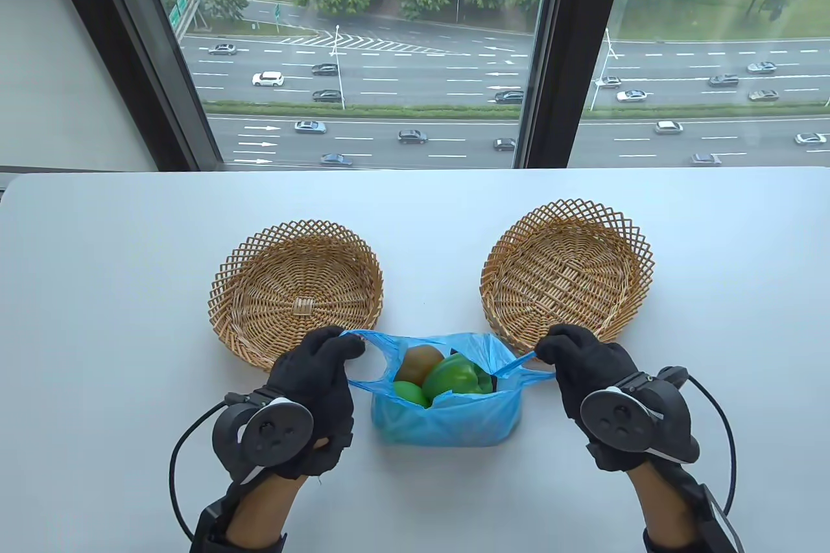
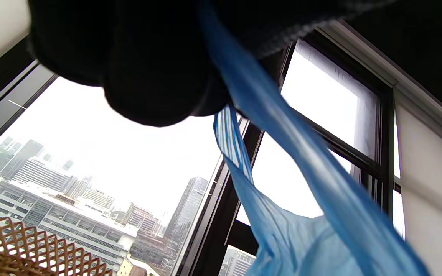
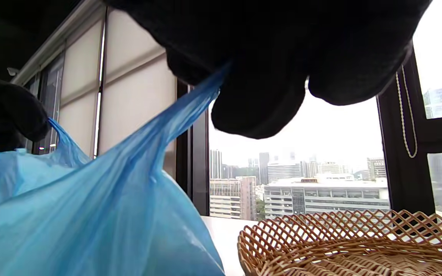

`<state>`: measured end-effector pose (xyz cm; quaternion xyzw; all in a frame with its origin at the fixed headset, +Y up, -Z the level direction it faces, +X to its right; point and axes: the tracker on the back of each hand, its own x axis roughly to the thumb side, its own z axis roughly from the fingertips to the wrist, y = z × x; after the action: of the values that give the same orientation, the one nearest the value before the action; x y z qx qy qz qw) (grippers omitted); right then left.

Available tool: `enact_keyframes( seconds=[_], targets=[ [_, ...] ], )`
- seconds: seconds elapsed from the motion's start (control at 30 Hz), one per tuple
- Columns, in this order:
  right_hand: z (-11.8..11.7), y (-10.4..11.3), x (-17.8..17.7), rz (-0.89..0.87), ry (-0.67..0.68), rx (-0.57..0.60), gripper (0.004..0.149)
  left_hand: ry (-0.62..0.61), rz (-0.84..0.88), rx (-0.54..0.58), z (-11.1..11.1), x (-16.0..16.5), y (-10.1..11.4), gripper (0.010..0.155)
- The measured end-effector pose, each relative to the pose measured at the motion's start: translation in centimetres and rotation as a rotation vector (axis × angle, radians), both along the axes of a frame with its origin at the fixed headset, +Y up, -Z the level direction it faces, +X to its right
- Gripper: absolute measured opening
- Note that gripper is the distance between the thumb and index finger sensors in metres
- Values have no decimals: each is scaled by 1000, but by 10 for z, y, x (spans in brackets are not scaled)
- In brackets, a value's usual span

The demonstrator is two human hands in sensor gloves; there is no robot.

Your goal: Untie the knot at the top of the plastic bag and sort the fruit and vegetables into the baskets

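A blue plastic bag (image 1: 447, 420) stands on the white table (image 1: 104, 242) between my hands, its top pulled wide. Inside show a brown kiwi (image 1: 419, 364), a green pepper (image 1: 457, 375) and a smaller green fruit (image 1: 410, 392). My left hand (image 1: 322, 364) pinches the bag's left handle (image 1: 363, 338); that blue handle (image 2: 267, 115) runs out from under the glove in the left wrist view. My right hand (image 1: 579, 358) pinches the right handle (image 1: 519, 364), a taut blue strip (image 3: 175, 119) in the right wrist view. The bag (image 3: 90, 214) fills that view's lower left.
Two empty wicker baskets sit behind the bag: the left basket (image 1: 295, 290) and the right basket (image 1: 565, 268), whose rim (image 3: 351, 237) shows in the right wrist view. The left basket's rim (image 2: 21, 245) shows in the left wrist view. A large window lies beyond the table's far edge.
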<state>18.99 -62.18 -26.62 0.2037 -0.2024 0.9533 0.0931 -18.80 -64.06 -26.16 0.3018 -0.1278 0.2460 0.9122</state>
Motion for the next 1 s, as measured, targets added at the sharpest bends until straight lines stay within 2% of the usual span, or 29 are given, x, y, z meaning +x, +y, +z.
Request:
enact_keyframes(
  seconds=[0.1,0.17,0.2,0.3,0.43,0.6,0.73,0.77,0.83,0.9,1.0],
  targets=[
    [-8,-5,8,42,-35,-116,36,49,-34,-44,-3,-4,-2,46],
    [-10,-8,12,72,-62,-145,49,73,-78,-73,-4,-6,-3,66],
    [-12,-9,13,71,-66,-142,52,66,-73,-68,-4,-5,-4,64],
    [-14,-11,13,70,-135,-85,38,128,-169,-68,-5,0,-4,50],
    [-17,-15,9,99,-166,-122,40,151,-252,-143,-8,5,-6,54],
    [-21,-22,4,148,-151,-173,38,113,-305,-252,-14,4,-10,67],
    [-27,-30,4,155,-113,-276,57,49,-303,-343,-20,2,-15,77],
    [-29,-34,4,191,-116,-316,67,54,-306,-393,-22,2,-18,86],
    [-30,-38,5,251,-92,-324,69,20,-333,-450,-26,-1,-23,88],
    [-32,-41,5,211,-66,-324,69,-14,-263,-429,-28,-2,-26,87],
    [-29,-37,5,146,-25,-271,67,-8,-263,-384,-27,-5,-25,85]
  ],
)
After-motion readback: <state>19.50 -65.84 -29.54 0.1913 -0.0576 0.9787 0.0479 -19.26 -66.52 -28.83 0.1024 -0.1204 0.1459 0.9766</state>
